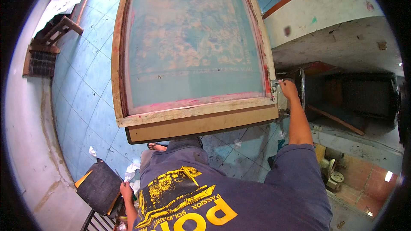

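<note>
A large screen-printing frame [180, 114] with pale wooden bars lies in front of me. Its blue-green mesh [169, 89] carries a faint pinkish picture, with red stains along the edges. Under the frame a tan board [201, 125] sticks out on the near side. At the frame's near right corner, my right hand [289, 90] has its fingers closed on a small metal clamp [274, 83]. My left hand [126, 191] hangs low at my left side, fingers curled round something dark that I cannot make out. Crumpled white paper [132, 170] shows just above it.
Beside my left hand is a dark square panel [100, 187] above a black slatted rack [97, 221]. A wooden stool [64, 29] stands at the far left. On the right are a pale wall ledge [319, 15] and a dark recess [359, 98]. Blue tiles [87, 98] cover the floor.
</note>
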A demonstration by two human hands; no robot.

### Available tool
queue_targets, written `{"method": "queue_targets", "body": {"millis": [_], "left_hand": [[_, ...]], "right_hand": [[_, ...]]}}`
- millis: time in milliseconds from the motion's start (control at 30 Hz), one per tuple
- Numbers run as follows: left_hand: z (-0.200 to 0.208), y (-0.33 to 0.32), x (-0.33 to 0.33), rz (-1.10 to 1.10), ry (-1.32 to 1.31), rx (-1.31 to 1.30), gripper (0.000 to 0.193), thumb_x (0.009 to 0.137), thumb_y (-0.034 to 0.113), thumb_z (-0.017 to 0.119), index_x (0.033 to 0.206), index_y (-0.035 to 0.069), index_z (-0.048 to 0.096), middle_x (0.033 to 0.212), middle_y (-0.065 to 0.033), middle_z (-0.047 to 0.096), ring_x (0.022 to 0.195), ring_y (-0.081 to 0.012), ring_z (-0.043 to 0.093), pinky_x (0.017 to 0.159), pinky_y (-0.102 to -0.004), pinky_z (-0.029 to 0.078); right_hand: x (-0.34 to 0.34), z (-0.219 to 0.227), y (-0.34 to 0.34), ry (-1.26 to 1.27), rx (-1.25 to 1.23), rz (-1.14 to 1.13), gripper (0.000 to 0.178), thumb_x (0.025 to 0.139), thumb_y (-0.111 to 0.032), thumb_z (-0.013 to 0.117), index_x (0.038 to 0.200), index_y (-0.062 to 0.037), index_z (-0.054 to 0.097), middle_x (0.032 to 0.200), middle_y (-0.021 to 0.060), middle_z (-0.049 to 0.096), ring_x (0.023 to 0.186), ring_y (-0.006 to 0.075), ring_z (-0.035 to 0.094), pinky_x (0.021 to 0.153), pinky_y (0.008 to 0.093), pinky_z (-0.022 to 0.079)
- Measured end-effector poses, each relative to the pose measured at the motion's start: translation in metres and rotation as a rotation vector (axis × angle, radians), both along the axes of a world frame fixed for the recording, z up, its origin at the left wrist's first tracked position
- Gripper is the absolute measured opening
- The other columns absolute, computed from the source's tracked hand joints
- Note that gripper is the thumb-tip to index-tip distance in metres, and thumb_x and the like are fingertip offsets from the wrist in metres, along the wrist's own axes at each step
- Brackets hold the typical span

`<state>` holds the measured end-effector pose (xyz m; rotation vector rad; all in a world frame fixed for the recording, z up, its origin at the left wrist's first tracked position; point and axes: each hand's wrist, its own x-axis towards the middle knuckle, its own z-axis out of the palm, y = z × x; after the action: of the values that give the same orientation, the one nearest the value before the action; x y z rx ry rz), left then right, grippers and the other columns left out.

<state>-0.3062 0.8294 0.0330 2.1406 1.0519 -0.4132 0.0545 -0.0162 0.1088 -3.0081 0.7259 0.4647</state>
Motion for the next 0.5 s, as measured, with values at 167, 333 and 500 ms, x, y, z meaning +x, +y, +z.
{"method": "queue_targets", "body": {"millis": [167, 333, 500], "left_hand": [[-0.019, 0.000, 0.000, -0.110, 0.084, 0.088, 0.029, 0.088, 0.022, 0.056, 0.083, -0.005, 0.060, 0.074, -0.0171, 0.061, 0.071, -0.0292, 0.059, 0.068, -0.0407, 0.044], [-0.020, 0.010, 0.011, -0.119, 0.094, 0.093, 0.027, 0.088, 0.022, 0.057, 0.084, -0.005, 0.060, 0.075, -0.0201, 0.061, 0.069, -0.0323, 0.058, 0.067, -0.0412, 0.044], [-0.028, 0.039, 0.015, -0.105, 0.111, 0.111, 0.026, 0.087, 0.021, 0.057, 0.084, -0.004, 0.061, 0.077, -0.0220, 0.062, 0.073, -0.0365, 0.060, 0.069, -0.0430, 0.045]], "right_hand": [[0.015, -0.021, -0.007, -0.037, -0.073, -0.135, 0.050, 0.094, -0.044, 0.044, 0.094, -0.0001, 0.070, 0.099, 0.0248, 0.066, 0.093, 0.0434, 0.063, 0.082, 0.0507, 0.048], [0.025, -0.026, 0.021, -0.054, -0.115, -0.304, 0.053, 0.095, -0.042, 0.042, 0.098, 0.0051, 0.067, 0.105, 0.0275, 0.064, 0.099, 0.0435, 0.061, 0.085, 0.0504, 0.048], [0.017, -0.060, -0.021, -0.086, -0.126, -0.286, 0.060, 0.093, -0.048, 0.041, 0.096, 0.0067, 0.067, 0.104, 0.0278, 0.064, 0.099, 0.0409, 0.063, 0.082, 0.0501, 0.049]]}}
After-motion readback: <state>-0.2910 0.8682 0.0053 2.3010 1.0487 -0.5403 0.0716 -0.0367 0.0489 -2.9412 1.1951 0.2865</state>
